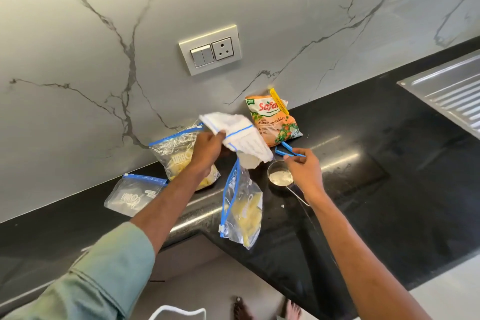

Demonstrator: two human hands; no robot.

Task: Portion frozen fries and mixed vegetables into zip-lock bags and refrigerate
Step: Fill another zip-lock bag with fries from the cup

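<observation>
The left hand (207, 149) grips the crumpled white fries bag (240, 135) by its folded top, held above the counter (402, 143). The film is probably light, limp and frost-slick, so hold it by the folded edge. The right hand's (305, 173) fingers pinch a stiff blue clip (288, 151).

- Switch-and-socket plate (210, 50) at 12 o'clock, mounted on the grey-veined marble wall (78, 47).
- Ribbed steel drainboard (446, 91) at 2 o'clock, set into the glossy black desk (389, 202).

The left hand (207, 148) hides part of the fries bag (178, 157).
</observation>
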